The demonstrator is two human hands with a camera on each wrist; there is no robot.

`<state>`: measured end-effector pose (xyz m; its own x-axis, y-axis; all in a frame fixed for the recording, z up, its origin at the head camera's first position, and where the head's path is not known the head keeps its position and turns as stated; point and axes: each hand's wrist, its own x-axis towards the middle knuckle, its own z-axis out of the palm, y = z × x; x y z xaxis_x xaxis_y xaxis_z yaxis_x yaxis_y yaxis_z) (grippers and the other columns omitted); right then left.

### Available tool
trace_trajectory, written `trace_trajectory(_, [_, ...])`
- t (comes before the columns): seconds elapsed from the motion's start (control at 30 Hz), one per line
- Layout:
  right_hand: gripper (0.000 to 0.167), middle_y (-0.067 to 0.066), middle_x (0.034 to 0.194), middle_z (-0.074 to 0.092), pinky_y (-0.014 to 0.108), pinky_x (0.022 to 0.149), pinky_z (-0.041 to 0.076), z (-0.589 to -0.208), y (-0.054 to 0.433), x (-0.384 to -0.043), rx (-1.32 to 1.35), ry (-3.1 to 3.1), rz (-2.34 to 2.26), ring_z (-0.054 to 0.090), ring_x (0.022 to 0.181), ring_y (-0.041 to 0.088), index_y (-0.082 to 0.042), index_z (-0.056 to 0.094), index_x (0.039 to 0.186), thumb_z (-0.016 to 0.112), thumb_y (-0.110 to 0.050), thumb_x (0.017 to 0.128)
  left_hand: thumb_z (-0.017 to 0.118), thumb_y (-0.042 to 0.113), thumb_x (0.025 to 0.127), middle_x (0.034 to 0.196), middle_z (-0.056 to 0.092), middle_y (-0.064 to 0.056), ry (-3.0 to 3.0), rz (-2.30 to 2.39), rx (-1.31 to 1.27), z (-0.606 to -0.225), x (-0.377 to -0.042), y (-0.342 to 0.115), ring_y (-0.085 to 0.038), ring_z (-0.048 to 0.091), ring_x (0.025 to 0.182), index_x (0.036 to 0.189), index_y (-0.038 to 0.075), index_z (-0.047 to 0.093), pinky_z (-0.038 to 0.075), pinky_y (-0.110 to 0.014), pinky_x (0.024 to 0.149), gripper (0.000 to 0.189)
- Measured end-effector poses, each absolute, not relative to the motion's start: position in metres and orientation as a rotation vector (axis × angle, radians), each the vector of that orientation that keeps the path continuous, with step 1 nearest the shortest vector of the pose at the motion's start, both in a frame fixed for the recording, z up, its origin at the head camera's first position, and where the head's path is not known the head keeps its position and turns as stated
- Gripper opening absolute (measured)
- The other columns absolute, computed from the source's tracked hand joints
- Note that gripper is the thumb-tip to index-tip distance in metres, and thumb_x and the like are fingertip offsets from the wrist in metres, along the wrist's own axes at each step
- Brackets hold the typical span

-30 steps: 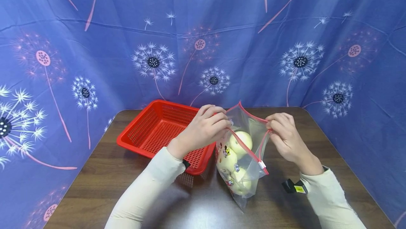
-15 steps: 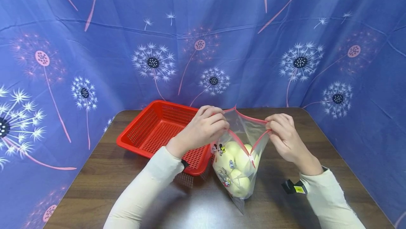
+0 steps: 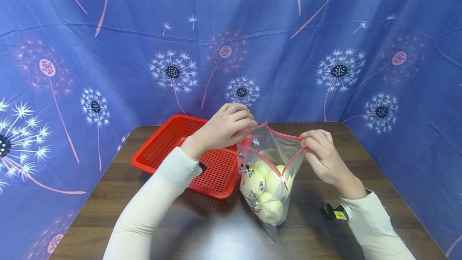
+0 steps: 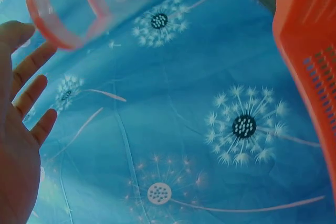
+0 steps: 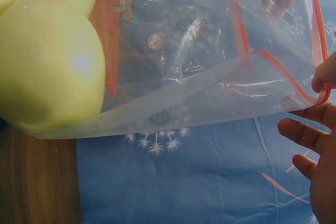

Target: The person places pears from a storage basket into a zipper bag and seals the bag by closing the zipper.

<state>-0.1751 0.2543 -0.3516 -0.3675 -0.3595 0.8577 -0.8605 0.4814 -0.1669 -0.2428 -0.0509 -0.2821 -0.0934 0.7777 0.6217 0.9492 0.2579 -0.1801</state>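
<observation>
A clear zip bag (image 3: pixel 267 156) with red edging and cartoon prints stands on the table, its mouth spread wide. Several pale yellow-green round fruits (image 5: pixel 52 61) fill its lower part. A white slider (image 3: pixel 284 178) sits at the near end of the zip. My right hand (image 3: pixel 322 156) pinches the right side of the rim between thumb and forefinger. At the opposite side is my left hand (image 3: pixel 224 127); in the left wrist view its fingers (image 4: pixel 37 98) are spread and the thumb stands apart from the red rim, the forefinger close to it. Whether that forefinger touches cannot be told.
A red perforated basket (image 3: pixel 216 190) stands just left of the bag, below my left forearm. The brown wooden table (image 3: pixel 306 228) ends at a blue dandelion-print cloth (image 3: pixel 281 71) behind and on both sides. A black strap (image 3: pixel 327 212) hangs by the right cuff.
My left hand has let go of the bag's left rim and moved up and left. The bag's mouth has shifted, with the slider end farther left and the fruits more upright. My right hand keeps its grip.
</observation>
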Motion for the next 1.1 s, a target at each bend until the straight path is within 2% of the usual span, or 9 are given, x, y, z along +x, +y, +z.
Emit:
trace_trajectory(0.27, [0.014,0.015,0.094,0.062,0.038,0.098,0.026,-0.352,0.253,-0.175,1.009,-1.932,0.802,0.053,0.095,0.029,-0.005,0.058,0.080,0.047,0.002,0.074,0.067,0.014,0.095,0.119,0.067,0.002,-2.070,-0.211,-1.584,-0.266,-0.267,-0.042,-0.024,0.051,0.122,0.122,0.019,0.071,0.039,-0.041,0.099,0.027])
trace_trajectory(0.43, [0.014,0.016,0.096,0.062,0.038,0.098,0.026,-0.353,0.253,-0.175,1.012,-1.933,0.799,0.053,0.096,0.030,-0.004,0.058,0.081,0.048,0.002,0.074,0.066,0.008,0.095,0.126,0.064,0.002,-2.217,-0.108,-1.590,-0.267,-0.277,-0.031,-0.023,0.046,0.129,0.127,0.026,0.069,0.038,-0.041,0.100,0.037])
trace_trajectory(0.53, [0.014,0.017,0.096,0.062,0.038,0.098,0.026,-0.353,0.252,-0.175,1.013,-1.935,0.801,0.053,0.096,0.030,-0.003,0.059,0.082,0.048,0.001,0.074,0.063,0.012,0.098,0.129,0.062,0.000,-2.264,-0.080,-1.616,-0.269,-0.281,-0.023,-0.023,0.043,0.131,0.128,0.028,0.069,0.037,-0.041,0.101,0.034])
trace_trajectory(0.67, [0.014,0.017,0.097,0.062,0.038,0.099,0.026,-0.354,0.251,-0.174,1.017,-1.936,0.807,0.053,0.097,0.030,-0.002,0.059,0.083,0.048,0.002,0.074,0.059,0.022,0.100,0.130,0.061,-0.001,-2.276,-0.099,-1.647,-0.271,-0.284,-0.014,-0.024,0.043,0.130,0.122,0.028,0.072,0.038,-0.042,0.100,0.025])
trace_trajectory(0.83, [0.014,0.017,0.098,0.062,0.038,0.098,0.026,-0.354,0.251,-0.174,1.016,-1.936,0.814,0.053,0.096,0.030,-0.003,0.059,0.083,0.049,0.002,0.074,0.063,0.021,0.099,0.123,0.063,0.000,-2.256,-0.144,-1.650,-0.275,-0.287,-0.011,-0.023,0.045,0.127,0.109,0.025,0.075,0.039,-0.041,0.098,0.016])
trace_trajectory(1.1, [0.018,0.016,0.104,0.060,0.040,0.097,0.025,-0.351,0.250,-0.169,0.977,-2.001,0.799,0.052,0.099,0.028,-0.004,0.061,0.088,0.048,0.003,0.078,0.064,0.021,0.097,0.122,0.063,0.002,-2.284,-0.134,-1.627,-0.277,-0.289,-0.011,-0.023,0.045,0.127,0.107,0.025,0.075,0.037,-0.040,0.099,0.015])
